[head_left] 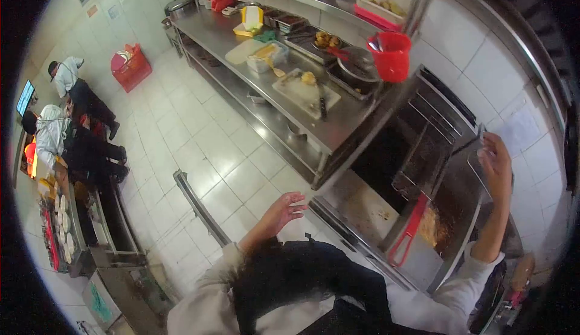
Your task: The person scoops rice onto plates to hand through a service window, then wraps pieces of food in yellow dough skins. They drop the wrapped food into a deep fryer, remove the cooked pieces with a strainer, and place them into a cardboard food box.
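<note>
My right hand point(495, 160) is raised over the far right of the fryer point(444, 262), fingers curled. At its fingertips is a small grey end of something I cannot make out, with a dark rod running toward the fryer. A fry basket point(423, 163) rests over the fryer, its red handle point(413, 226) pointing back toward me. Golden food point(430, 226) lies in the dark oil beside the handle. My left hand point(285, 213) hangs in the air left of the fryer, fingers apart, holding nothing.
A steel worktable point(284, 114) carries a cutting board point(302, 93) with a knife point(322, 102), plus tubs and trays. A red bucket point(391, 57) is at its right end. A metal rail point(199, 205) stands to my left. Two people point(75, 87) work at the far left.
</note>
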The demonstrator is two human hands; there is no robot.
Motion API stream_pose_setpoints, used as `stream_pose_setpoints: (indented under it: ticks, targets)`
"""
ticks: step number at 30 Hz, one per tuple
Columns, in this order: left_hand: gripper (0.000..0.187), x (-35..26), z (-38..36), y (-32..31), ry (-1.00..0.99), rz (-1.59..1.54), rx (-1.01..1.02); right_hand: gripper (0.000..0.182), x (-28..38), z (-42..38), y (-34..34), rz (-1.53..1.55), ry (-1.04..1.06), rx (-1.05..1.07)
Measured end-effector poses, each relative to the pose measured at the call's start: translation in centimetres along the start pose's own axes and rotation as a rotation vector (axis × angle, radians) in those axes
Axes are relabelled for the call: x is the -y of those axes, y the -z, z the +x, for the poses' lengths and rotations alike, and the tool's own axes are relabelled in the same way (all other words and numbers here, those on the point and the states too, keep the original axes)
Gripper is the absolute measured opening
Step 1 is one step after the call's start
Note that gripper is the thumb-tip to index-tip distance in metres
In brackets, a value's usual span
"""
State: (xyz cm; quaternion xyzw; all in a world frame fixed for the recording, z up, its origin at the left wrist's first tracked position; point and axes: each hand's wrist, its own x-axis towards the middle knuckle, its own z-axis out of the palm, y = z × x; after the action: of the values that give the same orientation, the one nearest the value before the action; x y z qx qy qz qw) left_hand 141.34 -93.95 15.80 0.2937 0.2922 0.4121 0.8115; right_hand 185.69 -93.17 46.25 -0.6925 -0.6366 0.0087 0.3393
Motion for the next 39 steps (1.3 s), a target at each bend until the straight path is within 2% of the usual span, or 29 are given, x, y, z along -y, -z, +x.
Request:
stream_pose_setpoints:
  ticks: [1,3,4,5,7,9,11,13,15,16,17,19,21,22,24,26,28,29,30,31,33,35,36,38,39]
  targets:
    - [0.054,-1.0,-0.5,1.0,-0.035,0.004,-0.032,0.043,3.6,0.8,-1.2,0.062,0.074,0.2]
    - [0.054,-3.0,-1.9,4.2,-0.071,-0.009,-0.078,0.044,10.3,2.2,-4.9,0.035,0.127,0.472]
    - [0.054,-3.9,-2.6,5.8,-0.089,-0.013,-0.123,0.045,12.1,3.0,-7.2,0.036,0.234,0.585]
    - [0.054,-4.6,-3.4,7.4,-0.098,-0.017,-0.126,0.047,13.2,3.7,-10.2,0.037,0.336,0.698]
    - [0.053,-6.0,-5.4,10.5,-0.14,-0.06,-0.295,0.05,13.8,5.2,-17.2,-0.069,0.558,0.879]
    - [0.052,-7.5,-7.5,12.3,-0.17,-0.072,-0.363,0.051,14.8,6.2,-24.4,0.01,0.528,1.027]
    - [0.049,-8.4,-9.1,15.1,-0.202,-0.124,-0.463,0.047,15.3,8.0,-31.9,0.023,0.611,1.095]
    - [0.048,-8.9,-10.7,17.3,-0.248,-0.142,-0.531,0.042,15.8,10.2,-39.2,0.034,0.579,1.082]
    - [0.047,-9.1,-11.8,19.0,-0.292,-0.174,-0.605,0.04,17.1,12.6,-45.6,0.13,0.289,1.093]
    - [0.046,-9.0,-12.3,19.7,-0.32,-0.154,-0.676,0.04,16.4,14.3,-49.5,0.12,0.301,1.103]
    - [0.046,-8.9,-12.5,20.2,-0.347,-0.133,-0.75,0.039,15.5,16.2,-54.1,0.129,0.319,0.917]
    - [0.046,-9.0,-12.3,20.8,-0.336,-0.189,-0.834,0.039,14.6,19.3,-61.1,0.148,0.344,0.742]
    - [0.044,-9.4,-12.0,21.8,-0.324,-0.236,-0.901,0.041,14.9,22.5,-66.2,0.191,0.128,0.587]
    - [0.044,-9.4,-11.9,22.5,-0.335,-0.231,-0.912,0.041,15.6,23.7,-68.0,0.204,0.137,0.59]
    - [0.043,-10.0,-10.6,23.7,-0.355,-0.121,-0.939,0.048,16.6,26.0,-71.4,0.244,0.03,0.411]
    - [0.043,-12.4,-7.4,24.3,-0.346,-0.139,-0.985,0.052,15.4,29.2,-76.6,0.23,0.009,0.368]
    - [0.044,-15.1,-4.4,24.9,-0.285,-0.19,-1.067,0.055,15.9,30.0,-78.2,0.123,0.165,0.347]
    - [0.046,-15.7,-2.6,26.9,-0.289,-0.299,-1.011,0.049,16.1,30.0,-79.2,0.279,0.104,0.376]
    - [0.046,-17.5,-0.7,26.5,-0.265,-0.288,-1.017,0.049,16.3,30.3,-79.7,0.279,0.079,0.383]
    - [0.046,-20.0,2.2,25.6,-0.243,-0.213,-0.962,0.044,16.9,31.0,-79.5,0.296,0.005,0.512]
    - [0.046,-23.7,7.3,25.7,-0.212,-0.138,-0.896,0.039,17.6,32.5,-77.5,0.31,-0.079,0.633]
    - [0.046,-25.8,11.9,26.8,-0.17,0.039,-0.703,0.026,17.4,32.7,-74.3,0.386,-0.018,0.737]
    - [0.046,-27.1,14.1,26.4,-0.145,0.041,-0.69,0.026,16.6,32.3,-73.5,0.378,-0.045,0.732]
    - [0.042,-29.2,18.6,25.2,-0.077,0.28,-0.545,0.022,14.4,30.3,-72.0,1.107,-0.519,0.818]
    - [0.042,-29.5,20.6,25.1,-0.041,0.282,-0.514,0.022,13.5,28.8,-70.8,1.097,-0.558,0.787]
